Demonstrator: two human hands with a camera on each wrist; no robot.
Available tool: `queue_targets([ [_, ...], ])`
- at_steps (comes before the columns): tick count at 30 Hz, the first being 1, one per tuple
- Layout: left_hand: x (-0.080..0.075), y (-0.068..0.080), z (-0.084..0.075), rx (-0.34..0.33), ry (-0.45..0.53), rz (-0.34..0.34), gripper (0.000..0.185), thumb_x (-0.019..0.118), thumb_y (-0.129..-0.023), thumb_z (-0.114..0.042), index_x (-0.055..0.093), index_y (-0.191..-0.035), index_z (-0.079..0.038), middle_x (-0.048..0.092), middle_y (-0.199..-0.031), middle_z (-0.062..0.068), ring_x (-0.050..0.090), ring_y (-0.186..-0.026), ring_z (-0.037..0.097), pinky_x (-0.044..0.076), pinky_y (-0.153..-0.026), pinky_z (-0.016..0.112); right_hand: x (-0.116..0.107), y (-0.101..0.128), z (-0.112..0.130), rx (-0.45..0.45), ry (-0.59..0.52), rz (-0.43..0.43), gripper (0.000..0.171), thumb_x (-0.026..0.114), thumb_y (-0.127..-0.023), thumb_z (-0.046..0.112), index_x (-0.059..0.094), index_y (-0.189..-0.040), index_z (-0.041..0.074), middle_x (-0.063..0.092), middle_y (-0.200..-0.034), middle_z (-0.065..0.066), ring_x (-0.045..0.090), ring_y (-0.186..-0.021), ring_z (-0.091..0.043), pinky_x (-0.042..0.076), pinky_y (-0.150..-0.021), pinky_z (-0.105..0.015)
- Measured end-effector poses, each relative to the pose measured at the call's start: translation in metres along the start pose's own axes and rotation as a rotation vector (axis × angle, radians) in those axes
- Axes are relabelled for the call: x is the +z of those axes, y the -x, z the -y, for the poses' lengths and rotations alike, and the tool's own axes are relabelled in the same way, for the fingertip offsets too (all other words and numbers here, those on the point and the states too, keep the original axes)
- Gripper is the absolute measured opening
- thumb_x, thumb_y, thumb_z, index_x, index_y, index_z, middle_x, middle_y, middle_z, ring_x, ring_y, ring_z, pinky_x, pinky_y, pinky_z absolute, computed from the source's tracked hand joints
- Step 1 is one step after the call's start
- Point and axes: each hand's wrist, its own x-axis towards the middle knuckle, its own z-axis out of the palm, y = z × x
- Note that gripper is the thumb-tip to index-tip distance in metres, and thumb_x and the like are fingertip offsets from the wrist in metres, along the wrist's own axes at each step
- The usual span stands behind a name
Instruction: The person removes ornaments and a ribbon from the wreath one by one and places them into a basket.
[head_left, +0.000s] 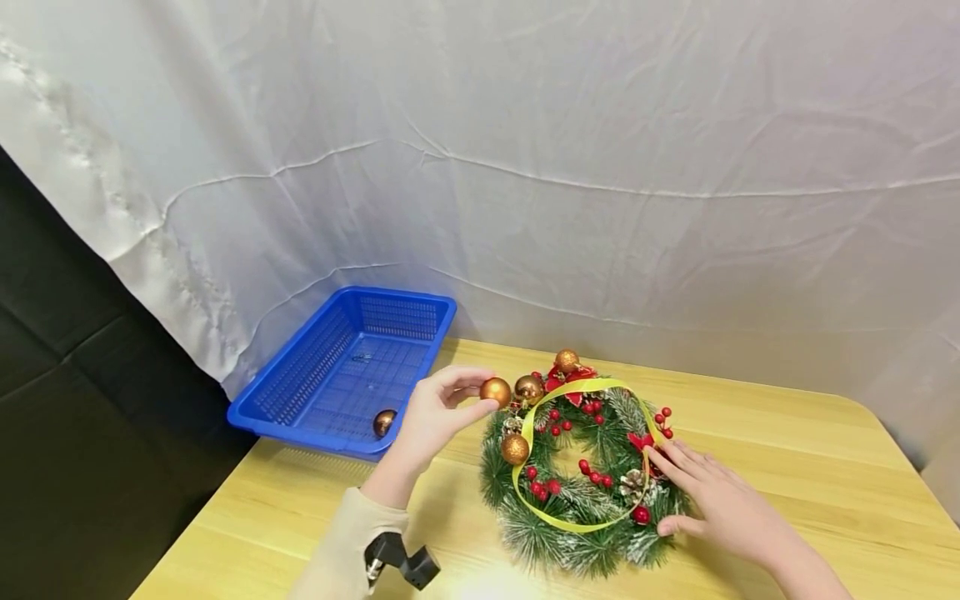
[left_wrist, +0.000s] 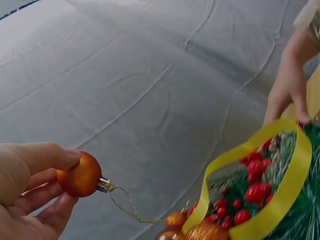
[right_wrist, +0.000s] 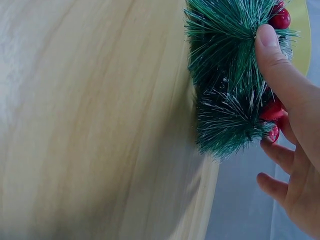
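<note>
While the right hand (head_left: 720,500) presses flat-fingered on the wreath (head_left: 581,467) on the table (head_left: 787,450), left hand (head_left: 435,417) fingers pinch a gold bauble (head_left: 496,391), its thread apparently attached; next move needs freeing it.

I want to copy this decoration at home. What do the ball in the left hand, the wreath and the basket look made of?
The ball looks like matte orange-gold plastic, perhaps glass, with a shiny metal cap and gold thread. The wreath seems artificial: stiff green plastic needles with white-frosted tips. The basket looks like moulded blue plastic with perforated walls.
</note>
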Motion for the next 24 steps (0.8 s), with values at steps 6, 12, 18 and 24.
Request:
queue_targets([
  [6, -0.023, 0.004, 0.002, -0.02, -0.033, -0.06, 0.035, 0.078, -0.076, 0.0, 0.067, -0.109, 0.002, 0.067, -0.104, 0.016, 0.063, -0.095, 0.023, 0.049, -0.092, 0.038, -0.001, 0.0, 0.001, 0.003, -0.013, 0.012, 0.093, 0.06, -0.075, 0.065, 0.034, -0.149, 0.015, 0.031, -0.15, -0.018, 0.036, -0.129, -0.046, -0.012, -0.105, -0.014],
  [12, -0.042, 0.008, -0.001, -0.045, -0.094, -0.115, 0.036, 0.079, -0.076, -0.002, 0.067, -0.11, 0.002, 0.068, -0.104, 0.015, 0.064, -0.092, 0.021, 0.053, -0.085, 0.031, -0.002, 0.0, 0.002, -0.008, -0.014, 0.006, 0.092, 0.06, -0.076, 0.063, 0.033, -0.149, 0.015, 0.031, -0.15, -0.018, 0.037, -0.128, -0.047, -0.012, -0.105, -0.014],
  [18, -0.058, 0.011, 0.001, -0.075, -0.077, -0.17, 0.036, 0.079, -0.076, -0.001, 0.067, -0.11, 0.003, 0.067, -0.107, 0.017, 0.063, -0.092, 0.017, 0.05, -0.09, 0.03, -0.002, 0.0, 0.002, -0.01, -0.018, 0.011, 0.093, 0.06, -0.075, 0.063, 0.033, -0.149, 0.015, 0.031, -0.149, -0.019, 0.037, -0.128, -0.047, -0.013, -0.105, -0.014],
  [24, -0.07, 0.013, 0.001, -0.078, -0.086, -0.208, 0.036, 0.078, -0.076, 0.001, 0.066, -0.11, 0.004, 0.066, -0.108, 0.018, 0.062, -0.09, 0.015, 0.052, -0.086, 0.025, -0.003, -0.001, 0.002, -0.008, -0.019, 0.01, 0.093, 0.061, -0.075, 0.064, 0.034, -0.149, 0.014, 0.032, -0.149, -0.02, 0.037, -0.128, -0.047, -0.013, -0.104, -0.013],
])
